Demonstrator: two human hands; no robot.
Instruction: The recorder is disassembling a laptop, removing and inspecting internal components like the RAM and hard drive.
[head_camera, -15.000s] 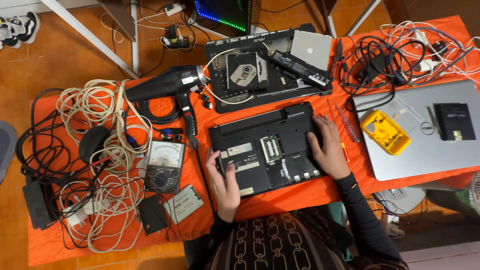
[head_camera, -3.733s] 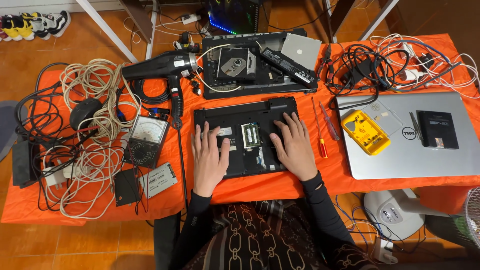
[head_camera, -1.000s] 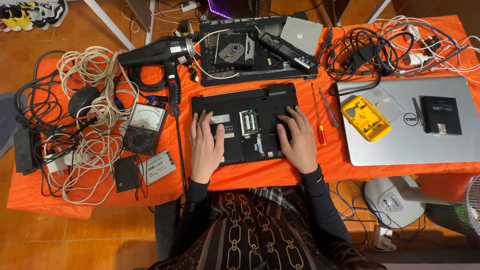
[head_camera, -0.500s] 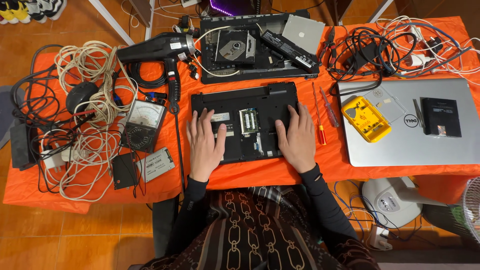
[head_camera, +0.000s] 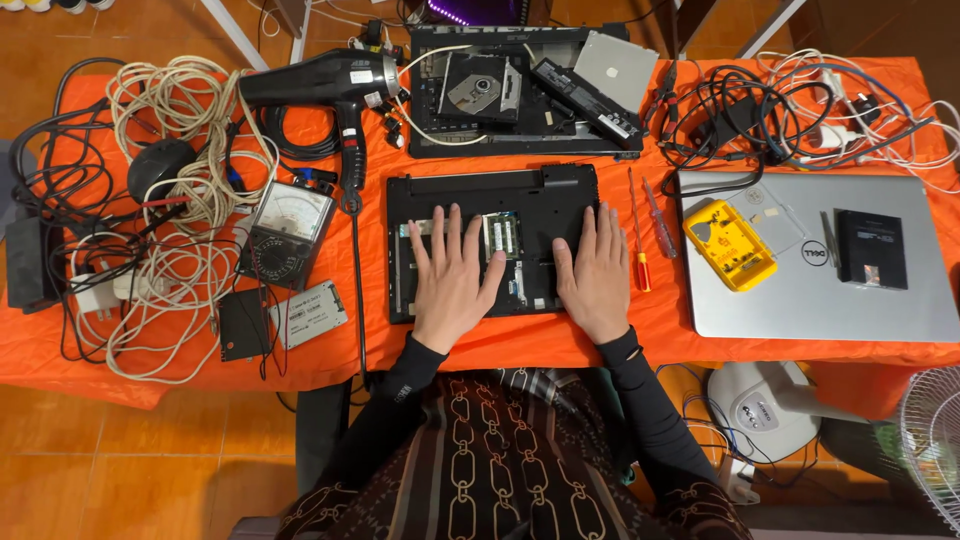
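Both hands rested flat on the opened black laptop (head_camera: 492, 243).
Left hand (head_camera: 452, 272) and right hand (head_camera: 594, 275) lay fingers spread, gripping nothing; two screwdrivers (head_camera: 648, 226) sat just right of it.

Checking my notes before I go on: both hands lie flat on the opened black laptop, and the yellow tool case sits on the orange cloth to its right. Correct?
Not quite. The head view shows the yellow tool case on the closed silver laptop, not on the cloth. Both the left hand and right hand do lie flat on the opened black laptop.

fan (head_camera: 935, 440) — cut by right edge | laptop (head_camera: 490, 240) — partly under hands
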